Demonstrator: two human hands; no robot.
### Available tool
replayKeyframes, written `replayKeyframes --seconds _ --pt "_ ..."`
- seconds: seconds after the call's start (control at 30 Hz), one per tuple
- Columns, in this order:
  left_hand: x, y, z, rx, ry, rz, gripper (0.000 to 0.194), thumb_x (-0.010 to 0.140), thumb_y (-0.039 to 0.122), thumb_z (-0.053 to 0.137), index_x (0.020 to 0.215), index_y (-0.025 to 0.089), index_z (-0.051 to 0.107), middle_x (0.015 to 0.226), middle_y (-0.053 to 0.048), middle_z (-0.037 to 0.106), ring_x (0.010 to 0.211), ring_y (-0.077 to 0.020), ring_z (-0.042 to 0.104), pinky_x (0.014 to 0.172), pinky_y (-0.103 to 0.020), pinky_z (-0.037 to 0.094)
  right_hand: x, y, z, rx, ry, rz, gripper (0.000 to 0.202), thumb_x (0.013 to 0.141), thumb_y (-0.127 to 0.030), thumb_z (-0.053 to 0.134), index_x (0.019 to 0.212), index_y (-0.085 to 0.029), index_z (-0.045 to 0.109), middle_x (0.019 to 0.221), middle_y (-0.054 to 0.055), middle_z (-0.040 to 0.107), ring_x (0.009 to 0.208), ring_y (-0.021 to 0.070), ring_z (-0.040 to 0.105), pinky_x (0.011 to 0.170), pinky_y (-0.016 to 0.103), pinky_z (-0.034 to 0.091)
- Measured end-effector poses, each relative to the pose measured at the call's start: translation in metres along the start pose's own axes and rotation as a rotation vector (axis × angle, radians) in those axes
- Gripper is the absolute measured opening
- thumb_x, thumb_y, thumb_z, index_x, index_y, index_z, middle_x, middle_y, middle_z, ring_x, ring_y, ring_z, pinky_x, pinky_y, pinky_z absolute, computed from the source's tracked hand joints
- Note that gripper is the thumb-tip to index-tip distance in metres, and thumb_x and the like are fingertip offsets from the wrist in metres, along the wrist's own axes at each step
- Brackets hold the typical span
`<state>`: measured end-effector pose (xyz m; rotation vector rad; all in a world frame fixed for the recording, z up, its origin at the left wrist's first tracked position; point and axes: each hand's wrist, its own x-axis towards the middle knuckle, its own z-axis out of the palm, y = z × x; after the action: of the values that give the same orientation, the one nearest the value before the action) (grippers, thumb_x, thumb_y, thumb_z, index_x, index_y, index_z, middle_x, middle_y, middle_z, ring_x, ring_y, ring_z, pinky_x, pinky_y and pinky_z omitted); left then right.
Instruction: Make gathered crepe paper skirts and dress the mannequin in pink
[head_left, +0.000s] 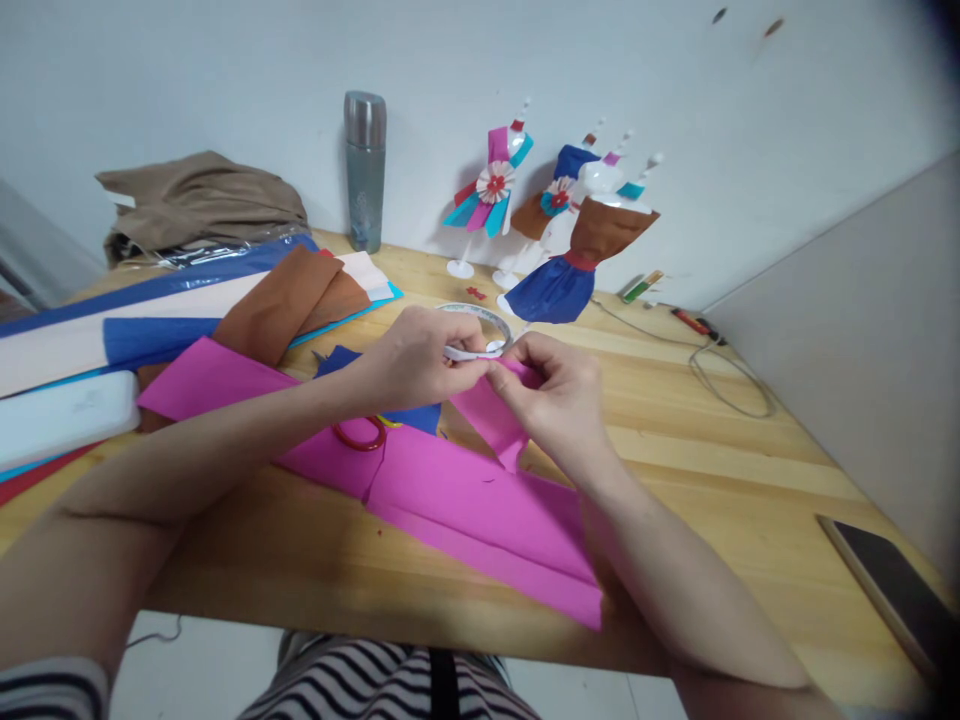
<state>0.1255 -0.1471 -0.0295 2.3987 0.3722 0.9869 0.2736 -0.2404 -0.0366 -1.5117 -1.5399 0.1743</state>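
Note:
My left hand (424, 362) has its fingers curled round a roll of white tape (501, 322), above the middle of the table. Beside it, my right hand (551, 385) pinches the top edge of a small pink piece (491, 415) that hangs down between the hands. The fingertips of both hands nearly meet at the tape. Beneath them lies a long pink strip (472, 500) with a fold along its near edge. Scissors with red handles (360, 434) rest on the pink material, partly hidden by my left forearm, near a dark blue piece (420, 416).
Dressed white doll forms (577, 250) stand at the back, beside a grey bottle (365, 175). Folded brown (277, 300), blue and white sheets and a white case (67, 418) lie left. At right are a phone (889, 590) and a cable (731, 408).

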Motion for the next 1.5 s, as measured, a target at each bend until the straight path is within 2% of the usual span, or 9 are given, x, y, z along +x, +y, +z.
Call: replayKeyframes --seconds 0.2,0.47,0.63,0.83,0.97,1.17,1.27,1.37,1.5 --pt "0.003 -0.002 0.000 -0.070 0.028 -0.013 0.014 0.075 0.013 0.058 0.061 0.014 0.059 0.051 0.005 0.051 0.051 -0.0054 0.042 0.051 -0.019 0.033 -0.002 -0.005 -0.004 -0.053 -0.006 -0.039 0.028 0.080 -0.025 0.063 0.058 -0.021 0.045 0.053 -0.004 0.045 0.050 0.0101 0.039 0.049 0.026 0.032" --pt "0.001 -0.004 0.003 0.017 0.083 -0.043 0.013 0.076 0.014 0.058 0.065 0.013 0.065 0.058 0.002 0.059 0.054 -0.0064 0.047 0.053 -0.020 0.035 -0.008 -0.007 -0.002 -0.223 0.059 -0.150 0.028 0.084 -0.025 0.062 0.060 -0.022 0.048 0.054 -0.001 0.049 0.049 0.0117 0.042 0.051 0.029 0.034" --pt "0.003 -0.002 -0.001 -0.012 0.058 -0.094 0.011 0.075 0.013 0.060 0.065 0.014 0.065 0.056 0.003 0.059 0.053 -0.0059 0.048 0.052 -0.019 0.035 -0.004 -0.005 -0.004 -0.057 0.026 -0.041 0.017 0.080 -0.023 0.063 0.064 -0.021 0.056 0.059 0.000 0.058 0.053 0.0124 0.049 0.050 0.028 0.038" --pt "0.008 -0.003 -0.005 -0.281 -0.076 -0.342 0.010 0.070 0.010 0.058 0.062 0.014 0.061 0.053 0.003 0.062 0.050 -0.0068 0.055 0.047 -0.015 0.041 0.007 0.005 -0.008 0.313 -0.149 0.198 0.015 0.076 -0.030 0.066 0.065 -0.021 0.060 0.058 0.001 0.059 0.048 0.0118 0.048 0.044 0.026 0.035" --pt "0.009 -0.004 -0.004 -0.361 -0.109 -0.447 0.011 0.070 0.008 0.056 0.061 0.013 0.060 0.050 0.002 0.062 0.046 -0.0077 0.057 0.045 -0.015 0.043 0.009 0.006 -0.008 0.367 -0.158 0.255 0.016 0.073 -0.030 0.069 0.062 -0.021 0.060 0.054 0.000 0.058 0.045 0.0105 0.044 0.041 0.025 0.031" --pt "0.010 -0.005 -0.007 -0.344 -0.146 -0.454 0.010 0.069 0.010 0.058 0.060 0.013 0.062 0.051 0.000 0.064 0.049 -0.0089 0.059 0.049 -0.016 0.045 0.009 0.006 -0.009 0.404 -0.164 0.303 0.017 0.070 -0.030 0.071 0.061 -0.021 0.060 0.054 0.000 0.058 0.045 0.0101 0.044 0.041 0.024 0.030" --pt "0.010 -0.008 -0.008 -0.353 -0.185 -0.480 0.011 0.068 0.013 0.057 0.060 0.013 0.065 0.052 0.000 0.064 0.045 -0.0060 0.051 0.041 -0.014 0.036 0.010 0.009 -0.009 0.396 -0.207 0.332 0.020 0.071 -0.034 0.072 0.061 -0.022 0.059 0.052 -0.001 0.056 0.043 0.0101 0.043 0.039 0.025 0.030" --pt "0.010 -0.011 -0.009 -0.436 -0.251 -0.586 0.012 0.069 0.012 0.056 0.059 0.014 0.063 0.053 0.000 0.062 0.038 -0.0037 0.038 0.034 -0.016 0.022 0.011 0.011 -0.009 0.418 -0.247 0.386 0.023 0.068 -0.038 0.074 0.062 -0.022 0.059 0.053 -0.001 0.055 0.043 0.0099 0.043 0.040 0.025 0.031" --pt "0.012 -0.015 -0.012 -0.504 -0.323 -0.674 0.014 0.072 0.011 0.057 0.059 0.014 0.061 0.053 0.000 0.059 0.036 -0.0030 0.034 0.034 -0.019 0.019 0.013 0.015 -0.011 0.488 -0.274 0.489 0.027 0.065 -0.040 0.078 0.063 -0.021 0.060 0.054 -0.002 0.054 0.043 0.0084 0.043 0.041 0.024 0.031"
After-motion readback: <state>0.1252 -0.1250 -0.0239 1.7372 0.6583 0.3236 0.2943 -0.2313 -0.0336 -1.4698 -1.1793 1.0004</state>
